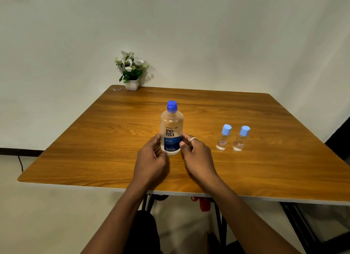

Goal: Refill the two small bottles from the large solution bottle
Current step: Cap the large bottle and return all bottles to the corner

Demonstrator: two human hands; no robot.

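Observation:
The large clear solution bottle [171,127] with a dark blue cap and a blue label stands upright in the middle of the wooden table [106,140]. My left hand [151,159] grips its lower left side with curled fingers. My right hand [197,155] touches its lower right side with thumb and fingertips, a ring on one finger. To the right stand two small clear bottles, one [223,138] beside the other [241,139], both upright with light blue caps on, apart from my hands.
A white pot of artificial white flowers [131,71] stands at the table's far left corner by the wall. A small clear scrap [116,89] lies beside it. The table's near edge runs just below my wrists. Black table legs and something red show underneath.

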